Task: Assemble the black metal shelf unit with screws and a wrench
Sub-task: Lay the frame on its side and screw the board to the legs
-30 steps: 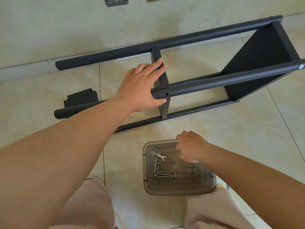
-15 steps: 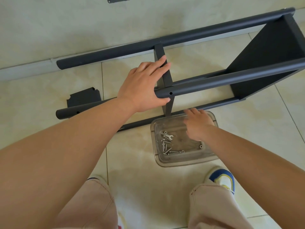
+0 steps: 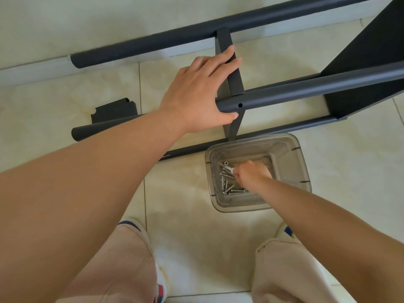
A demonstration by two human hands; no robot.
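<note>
Floor here is glossy cream ceramic tile [image 3: 218,237] with thin grey grout lines, running up to a pale wall with a light baseboard [image 3: 32,68] along the top edge. The black metal shelf unit [image 3: 328,84] lies on its side on the tile, its far round tube right along the baseboard, a solid black panel up at the right edge. A loose flat black metal plate with notched corners [image 3: 113,110] sits on the floor by the left tube ends.

The left hand [image 3: 196,92] is spread wide: fingers laid flat against the narrow black crossbar [image 3: 235,77], thumb hooked under the near upper tube just beside a small screw hole [image 3: 240,105]. So it's gripping the frame loosely rather than closed around it.

The right hand [image 3: 253,173] is down inside the clear smoky plastic rectangular tub [image 3: 303,171], which touches the lowest tube. Its fingers are curled in, pinching at the small silver open-ended wrench [image 3: 226,167]; can't tell if it's lifted yet. A scatter of silver screws [image 3: 227,186] lies in the tub's left half.

Beige trouser legs and sneaker toes show along the bottom edge.
</note>
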